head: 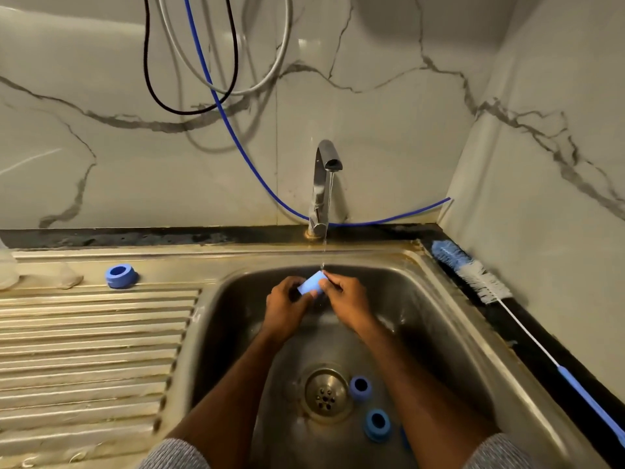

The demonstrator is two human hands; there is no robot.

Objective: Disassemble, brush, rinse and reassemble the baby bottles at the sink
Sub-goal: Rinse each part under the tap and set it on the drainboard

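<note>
While water runs from the tap in a thin stream, a pale blue bottle part is held under it at the back of the sink, evidently so the flow rinses it directly. From the single head view, the left hand is seen curled round the part's lower left end, and the right hand pinches its upper right end, the stream landing just at those fingertips. The part's long axis runs diagonally, low at the left and rising toward the tap; which end is open cannot be told, and it may be a cap, since the picture is soft there. Two blue rings lie beside the drain (presumably awaiting their rinse), while a third ring rests on the drainboard, apart from the wet work. A bottle brush is laid along the dark counter edge, within reach of the right hand.
</note>
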